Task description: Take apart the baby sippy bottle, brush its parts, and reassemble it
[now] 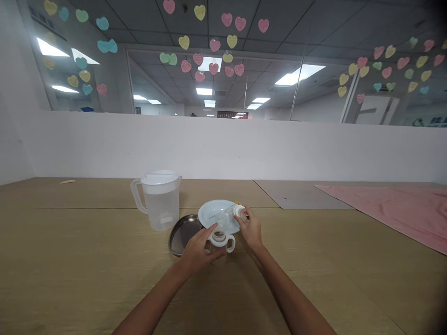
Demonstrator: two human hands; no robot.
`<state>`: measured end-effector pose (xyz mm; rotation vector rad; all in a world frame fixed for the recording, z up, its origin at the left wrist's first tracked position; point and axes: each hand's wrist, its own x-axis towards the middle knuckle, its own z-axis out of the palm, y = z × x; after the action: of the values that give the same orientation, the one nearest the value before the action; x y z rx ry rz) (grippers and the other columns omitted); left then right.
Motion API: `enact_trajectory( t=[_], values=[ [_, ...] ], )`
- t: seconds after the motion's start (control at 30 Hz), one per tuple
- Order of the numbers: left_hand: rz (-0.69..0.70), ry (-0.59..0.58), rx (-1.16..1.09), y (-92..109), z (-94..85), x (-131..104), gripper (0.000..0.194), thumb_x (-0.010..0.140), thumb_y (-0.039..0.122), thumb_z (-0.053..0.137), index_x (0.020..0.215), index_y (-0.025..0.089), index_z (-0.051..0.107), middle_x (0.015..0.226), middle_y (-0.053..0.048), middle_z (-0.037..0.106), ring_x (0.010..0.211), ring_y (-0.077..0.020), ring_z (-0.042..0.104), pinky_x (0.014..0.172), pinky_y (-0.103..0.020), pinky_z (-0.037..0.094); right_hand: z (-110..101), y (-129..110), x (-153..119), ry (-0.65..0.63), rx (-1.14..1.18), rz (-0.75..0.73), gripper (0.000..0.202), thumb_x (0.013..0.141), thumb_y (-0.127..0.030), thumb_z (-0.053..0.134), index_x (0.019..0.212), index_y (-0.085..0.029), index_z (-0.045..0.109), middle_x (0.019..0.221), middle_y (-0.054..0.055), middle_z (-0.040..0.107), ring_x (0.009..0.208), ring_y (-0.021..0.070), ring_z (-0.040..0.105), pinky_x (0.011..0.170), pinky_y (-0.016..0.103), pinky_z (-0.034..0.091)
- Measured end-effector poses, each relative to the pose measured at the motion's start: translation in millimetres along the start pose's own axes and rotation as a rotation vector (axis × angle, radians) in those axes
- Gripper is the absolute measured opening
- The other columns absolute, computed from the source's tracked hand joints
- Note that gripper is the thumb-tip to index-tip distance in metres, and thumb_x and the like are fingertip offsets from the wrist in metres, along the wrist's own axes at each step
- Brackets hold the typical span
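My left hand is wrapped round a small two-handled bottle with white handles and an uncovered mouth. It is upright and looks like a baby bottle. Over the right side of a white plate, my right hand grips a white bottle cap between thumb and fingers. Some clear pieces lie on the plate; their exact kind is hard to make out. A round metal tray sits left of the plate, partly behind my left hand.
A lidded translucent pitcher stands at the back left with its handle to the left. Pink cloth covers the table's right side. A grey sheet lies at the back. Behind the brown table rises a white wall with windows above.
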<state>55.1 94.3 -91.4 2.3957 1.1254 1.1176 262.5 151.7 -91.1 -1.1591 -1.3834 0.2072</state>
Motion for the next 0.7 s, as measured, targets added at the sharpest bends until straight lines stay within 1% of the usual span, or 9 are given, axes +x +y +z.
enact_trajectory(
  t=[0.1,0.2,0.27,0.3,0.37,0.47,0.53,0.6,0.7],
  values=[
    [-0.005,0.004,0.001,1.0,-0.9,-0.1,0.069,0.074,0.052,0.063,0.132,0.020,0.043,0.114,-0.010,0.060,0.102,-0.0244,0.057,0.089,-0.035,0.047,0.0,1.0,-1.0,-0.020,-0.071,0.002,0.034,0.071,-0.047,0.051,0.087,-0.016,0.053,0.088,0.007,0.061,0.067,0.0187,0.055,0.067,0.030,0.044],
    [-0.001,0.007,0.003,1.5,-1.3,-0.1,0.069,0.074,0.052,0.064,0.131,0.019,0.043,0.116,-0.010,0.059,0.103,-0.0248,0.057,0.089,-0.035,0.047,0.1,1.1,-3.3,-0.039,-0.177,0.034,0.032,0.072,-0.044,0.050,0.091,-0.018,0.052,0.084,0.004,0.061,0.069,0.0203,0.056,0.065,0.031,0.044],
    [-0.004,0.002,-0.002,2.0,-1.5,-0.1,0.070,0.074,0.051,0.064,0.131,0.019,0.043,0.117,-0.010,0.059,0.104,-0.0247,0.056,0.090,-0.035,0.046,0.5,1.0,-4.7,-0.046,-0.231,0.023,0.030,0.074,-0.040,0.047,0.095,-0.018,0.051,0.083,0.004,0.061,0.071,0.0217,0.057,0.066,0.032,0.045],
    [-0.009,-0.004,-0.005,2.5,-1.6,-0.1,0.070,0.074,0.051,0.064,0.132,0.019,0.042,0.117,-0.010,0.058,0.105,-0.0247,0.056,0.091,-0.035,0.046,0.8,1.1,-5.2,-0.049,-0.244,-0.014,0.029,0.075,-0.036,0.046,0.098,-0.018,0.051,0.086,0.004,0.061,0.075,0.0224,0.057,0.069,0.033,0.046],
    [-0.019,-0.014,-0.012,3.8,-2.2,0.0,0.069,0.074,0.050,0.064,0.132,0.019,0.042,0.118,-0.010,0.058,0.106,-0.0250,0.055,0.091,-0.036,0.045,1.4,1.7,-5.6,-0.050,-0.255,-0.140,0.031,0.076,-0.028,0.041,0.105,-0.018,0.052,0.101,0.007,0.060,0.093,0.0238,0.055,0.081,0.036,0.045],
    [-0.019,-0.019,-0.018,5.0,-3.2,0.2,0.067,0.075,0.048,0.064,0.132,0.020,0.041,0.119,-0.010,0.058,0.106,-0.0253,0.055,0.091,-0.037,0.045,1.9,2.2,-5.4,-0.049,-0.294,-0.277,0.042,0.076,-0.017,0.036,0.115,-0.019,0.051,0.121,0.009,0.050,0.112,0.0240,0.045,0.095,0.040,0.037],
    [-0.014,-0.017,-0.019,4.8,-3.4,0.3,0.068,0.075,0.049,0.063,0.132,0.020,0.042,0.119,-0.009,0.057,0.106,-0.0252,0.055,0.092,-0.036,0.045,1.5,1.4,-5.0,-0.060,-0.319,-0.305,0.048,0.075,-0.014,0.035,0.121,-0.019,0.048,0.124,0.009,0.048,0.114,0.0241,0.042,0.097,0.041,0.036],
    [-0.012,-0.020,-0.018,4.1,-3.0,0.3,0.068,0.075,0.050,0.063,0.132,0.019,0.042,0.121,-0.010,0.057,0.107,-0.0255,0.054,0.093,-0.036,0.044,0.9,-0.1,-4.7,-0.057,-0.313,-0.326,0.051,0.073,-0.012,0.035,0.123,-0.018,0.045,0.121,0.009,0.049,0.113,0.0238,0.043,0.097,0.041,0.036],
    [-0.014,-0.023,-0.030,2.9,-1.4,-0.3,0.070,0.076,0.051,0.062,0.134,0.019,0.039,0.122,-0.010,0.056,0.109,-0.0258,0.053,0.094,-0.037,0.043,0.9,-1.5,-4.5,0.005,-0.287,-0.304,0.050,0.071,-0.013,0.036,0.120,-0.015,0.043,0.115,0.011,0.051,0.109,0.0237,0.045,0.096,0.040,0.037]
  ],
)
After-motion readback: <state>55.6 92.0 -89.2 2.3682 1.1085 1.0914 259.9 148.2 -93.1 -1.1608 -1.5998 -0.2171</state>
